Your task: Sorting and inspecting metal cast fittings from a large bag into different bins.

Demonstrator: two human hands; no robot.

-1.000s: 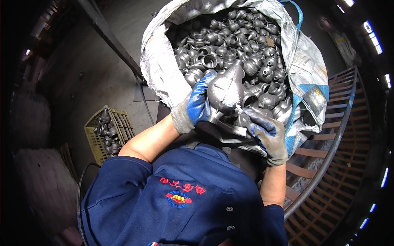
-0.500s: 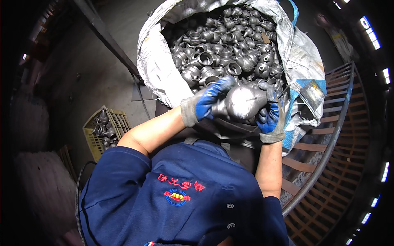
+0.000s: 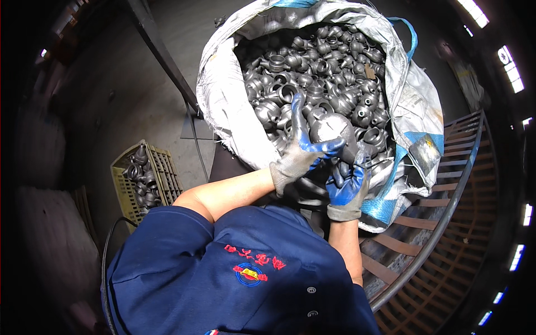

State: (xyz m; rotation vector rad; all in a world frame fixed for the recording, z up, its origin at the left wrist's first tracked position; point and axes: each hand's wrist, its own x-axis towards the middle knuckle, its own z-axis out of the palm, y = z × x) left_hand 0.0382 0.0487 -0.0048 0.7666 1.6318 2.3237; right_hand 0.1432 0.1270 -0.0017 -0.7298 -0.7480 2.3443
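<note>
Both gloved hands have shifted around the rounded grey casting (image 3: pixel 333 127): the right hand (image 3: pixel 348 181) has come inward and lower, while the left hand (image 3: pixel 300 149) now spreads at the casting's side. Left fingers stand apart, one pointing up and another laid along the round body; the right ones curl in, seemingly pinching its lower right end (their tips are partly hidden). That suggests the right hand bears the weight, leaving the left looser to turn the piece. It sits over the near side of a white woven bag (image 3: pixel 220 103), in front of a heap of similar castings (image 3: pixel 315 61). Farther out, a slatted yellow crate (image 3: pixel 120 177) with more metal pieces stands at left, and a barred rack (image 3: pixel 455 209) curves along the right.
</note>
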